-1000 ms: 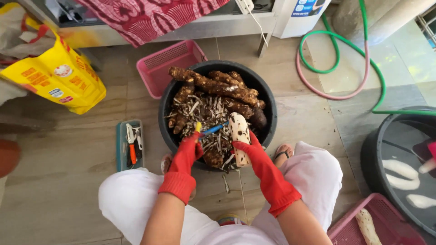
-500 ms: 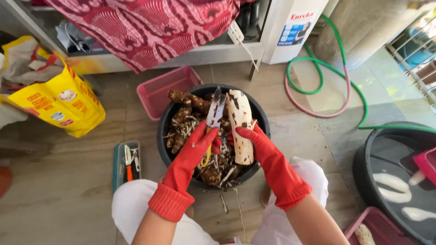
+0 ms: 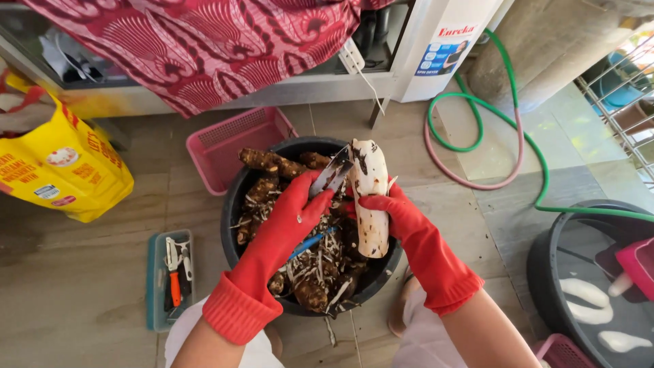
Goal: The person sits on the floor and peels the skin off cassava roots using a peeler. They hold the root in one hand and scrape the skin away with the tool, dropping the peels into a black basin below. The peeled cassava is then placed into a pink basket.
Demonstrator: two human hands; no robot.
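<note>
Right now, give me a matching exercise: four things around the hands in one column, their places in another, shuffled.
Things:
1. peeled root
2. knife
3. pink basket
4. teal tool tray

Places:
A. on the floor left of the black tub
B. in the right hand
C. behind the tub
D. in the left hand

Pairs: 1-B, 2-D, 3-C, 4-A

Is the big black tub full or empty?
Full. The black tub is heaped with brown roots and peelings.
</note>
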